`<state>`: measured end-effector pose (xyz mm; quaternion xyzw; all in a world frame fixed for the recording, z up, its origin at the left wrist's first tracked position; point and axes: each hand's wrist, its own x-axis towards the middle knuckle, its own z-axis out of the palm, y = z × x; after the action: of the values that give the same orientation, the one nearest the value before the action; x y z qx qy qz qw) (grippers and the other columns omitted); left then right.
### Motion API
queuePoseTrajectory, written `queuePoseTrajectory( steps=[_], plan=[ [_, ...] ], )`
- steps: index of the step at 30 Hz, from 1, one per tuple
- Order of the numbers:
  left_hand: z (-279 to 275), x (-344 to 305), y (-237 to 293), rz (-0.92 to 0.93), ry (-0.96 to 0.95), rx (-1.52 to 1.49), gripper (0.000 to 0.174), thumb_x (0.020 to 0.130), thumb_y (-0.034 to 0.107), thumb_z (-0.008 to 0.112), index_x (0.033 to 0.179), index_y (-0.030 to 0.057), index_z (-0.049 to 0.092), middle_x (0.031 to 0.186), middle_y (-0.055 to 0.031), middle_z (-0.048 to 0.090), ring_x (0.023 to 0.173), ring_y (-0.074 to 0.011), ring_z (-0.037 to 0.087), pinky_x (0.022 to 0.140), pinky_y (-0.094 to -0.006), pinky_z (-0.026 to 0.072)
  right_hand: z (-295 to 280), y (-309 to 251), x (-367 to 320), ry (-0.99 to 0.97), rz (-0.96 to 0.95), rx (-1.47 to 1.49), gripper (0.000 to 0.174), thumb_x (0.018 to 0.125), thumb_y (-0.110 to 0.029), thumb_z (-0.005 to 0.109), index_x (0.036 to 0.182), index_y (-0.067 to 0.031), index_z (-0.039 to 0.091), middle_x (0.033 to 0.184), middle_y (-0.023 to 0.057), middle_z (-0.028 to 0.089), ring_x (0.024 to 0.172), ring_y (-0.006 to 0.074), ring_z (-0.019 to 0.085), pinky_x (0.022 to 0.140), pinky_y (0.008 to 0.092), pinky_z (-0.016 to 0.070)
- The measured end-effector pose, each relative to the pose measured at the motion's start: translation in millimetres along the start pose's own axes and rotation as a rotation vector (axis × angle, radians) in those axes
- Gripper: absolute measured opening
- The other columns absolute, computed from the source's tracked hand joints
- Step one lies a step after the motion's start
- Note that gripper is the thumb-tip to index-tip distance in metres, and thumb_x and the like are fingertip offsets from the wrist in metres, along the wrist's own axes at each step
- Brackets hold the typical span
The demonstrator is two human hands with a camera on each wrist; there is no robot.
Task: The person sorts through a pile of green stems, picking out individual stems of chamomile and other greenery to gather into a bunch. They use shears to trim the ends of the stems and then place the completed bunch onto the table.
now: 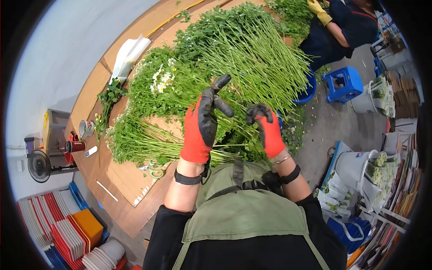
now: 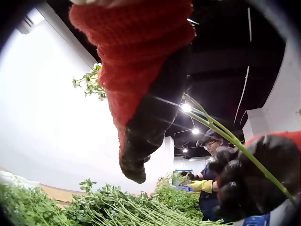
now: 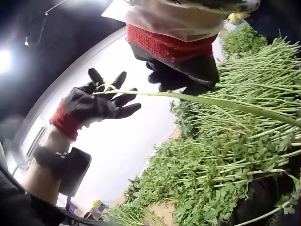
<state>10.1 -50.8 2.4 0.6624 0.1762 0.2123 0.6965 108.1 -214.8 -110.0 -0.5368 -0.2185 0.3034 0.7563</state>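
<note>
My left hand [image 1: 202, 123], in a red glove with a black palm, holds a flower stem at the base of its spread fingers. Small white flowers [image 1: 163, 81] show to the left of that hand. From the hand the bare green stem [image 3: 202, 99] runs across toward my right side. My right hand [image 1: 266, 130], gloved alike, has its fingers curled beside the stem. In the left wrist view the stem [image 2: 244, 150] passes in front of the right hand's black fingers [image 2: 230, 181], and none of them covers it. Cut greenery [image 1: 150, 76] lies beneath both hands.
A large pile of long green stems [image 1: 265, 58] covers the table's far side. Scissors [image 1: 156, 172] lie near its front edge. White wrapping [image 1: 128, 58] lies at left. Across the table a person in yellow gloves [image 1: 319, 12] works. A blue stool [image 1: 344, 84] stands on the floor, right.
</note>
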Motion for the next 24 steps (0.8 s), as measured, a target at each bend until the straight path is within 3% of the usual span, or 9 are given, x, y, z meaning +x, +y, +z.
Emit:
queuePoseTrajectory(
  steps=[1, 4, 6, 8, 11, 15, 18, 20, 24],
  plan=[
    [-2, -1, 3, -0.066, 0.015, 0.13, 0.047, 0.104, 0.026, 0.028, 0.091, -0.0054, 0.06, 0.096, -0.011, 0.065, 0.09, -0.0162, 0.056, 0.089, -0.0301, 0.0406, -1, -4, -4, 0.081, 0.041, -0.05, 0.035, 0.083, 0.003, 0.051, 0.118, 0.0003, 0.053, 0.106, 0.0065, 0.061, 0.099, 0.0132, 0.056, 0.092, 0.0285, 0.0436],
    [1, -7, -21, 0.192, -0.056, 0.557, 0.03, 0.099, 0.006, 0.035, 0.117, 0.0026, 0.058, 0.102, -0.0107, 0.064, 0.084, -0.0157, 0.057, 0.074, -0.0296, 0.044, 20, -18, -21, 0.112, 0.066, 0.096, 0.036, 0.084, 0.0, 0.056, 0.121, 0.0011, 0.053, 0.115, 0.0096, 0.06, 0.111, 0.0147, 0.053, 0.098, 0.0295, 0.0399],
    [26, -14, -16, 0.192, -0.045, 0.033, 0.031, 0.096, 0.016, 0.048, 0.126, 0.0078, 0.053, 0.092, -0.0046, 0.064, 0.07, -0.0106, 0.054, 0.068, -0.0239, 0.0435, 19, -9, -32, -0.029, 0.105, -0.191, 0.043, 0.081, -0.005, 0.064, 0.123, 0.0008, 0.052, 0.121, 0.0136, 0.058, 0.116, 0.0197, 0.051, 0.1, 0.032, 0.039],
    [35, -27, -34, -0.244, 0.053, -0.044, 0.036, 0.089, 0.018, 0.061, 0.12, 0.0026, 0.053, 0.098, -0.0067, 0.063, 0.085, -0.0145, 0.059, 0.081, -0.0287, 0.0467, 0, 3, -40, -0.05, 0.067, -0.791, 0.051, 0.076, -0.008, 0.071, 0.123, 0.0004, 0.053, 0.12, 0.0174, 0.058, 0.114, 0.0285, 0.054, 0.098, 0.0354, 0.0406],
    [34, -46, -77, 0.339, -0.033, 0.538, 0.049, 0.079, 0.002, 0.064, 0.125, 0.004, 0.049, 0.124, -0.0123, 0.052, 0.112, -0.0272, 0.051, 0.096, -0.0377, 0.0405, -6, 8, -33, -0.065, 0.003, -0.662, 0.034, 0.075, -0.003, 0.062, 0.11, -0.0051, 0.061, 0.104, 0.019, 0.061, 0.098, 0.0365, 0.057, 0.083, 0.041, 0.0455],
    [34, -52, -64, 0.299, -0.188, 0.644, 0.052, 0.078, 0.004, 0.062, 0.128, 0.0048, 0.046, 0.124, -0.0155, 0.049, 0.118, -0.0355, 0.043, 0.101, -0.0408, 0.0362, -20, 24, -36, -0.139, -0.121, -0.699, 0.029, 0.073, 0.0, 0.057, 0.102, -0.0047, 0.063, 0.099, 0.0192, 0.062, 0.089, 0.0384, 0.056, 0.074, 0.0425, 0.0445],
    [34, -52, -62, 0.303, -0.2, 0.659, 0.051, 0.079, 0.006, 0.061, 0.128, 0.0047, 0.047, 0.124, -0.0153, 0.049, 0.116, -0.036, 0.045, 0.099, -0.0401, 0.0379, -23, 29, -37, -0.121, -0.11, -0.707, 0.031, 0.072, 0.001, 0.056, 0.102, -0.0055, 0.063, 0.101, 0.0198, 0.061, 0.088, 0.0383, 0.055, 0.071, 0.0432, 0.0435],
    [35, -49, -58, 0.568, -0.049, 0.706, 0.019, 0.084, 0.009, 0.059, 0.102, 0.0028, 0.062, 0.094, -0.0118, 0.063, 0.083, -0.0278, 0.061, 0.073, -0.0378, 0.0489, -21, 24, -36, -0.172, -0.068, -0.661, 0.034, 0.073, -0.002, 0.06, 0.107, -0.0058, 0.062, 0.104, 0.0199, 0.06, 0.092, 0.0373, 0.056, 0.075, 0.0423, 0.0448],
    [7, -24, -83, 0.067, 0.196, 0.261, 0.021, 0.093, 0.008, 0.042, 0.094, 0.0001, 0.061, 0.084, -0.0084, 0.062, 0.076, -0.0165, 0.059, 0.067, -0.0303, 0.0457, -30, 19, -50, -0.136, -0.247, -1.018, 0.041, 0.074, -0.009, 0.067, 0.114, -0.0048, 0.059, 0.105, 0.018, 0.061, 0.098, 0.0356, 0.056, 0.084, 0.0409, 0.0455]
  ],
)
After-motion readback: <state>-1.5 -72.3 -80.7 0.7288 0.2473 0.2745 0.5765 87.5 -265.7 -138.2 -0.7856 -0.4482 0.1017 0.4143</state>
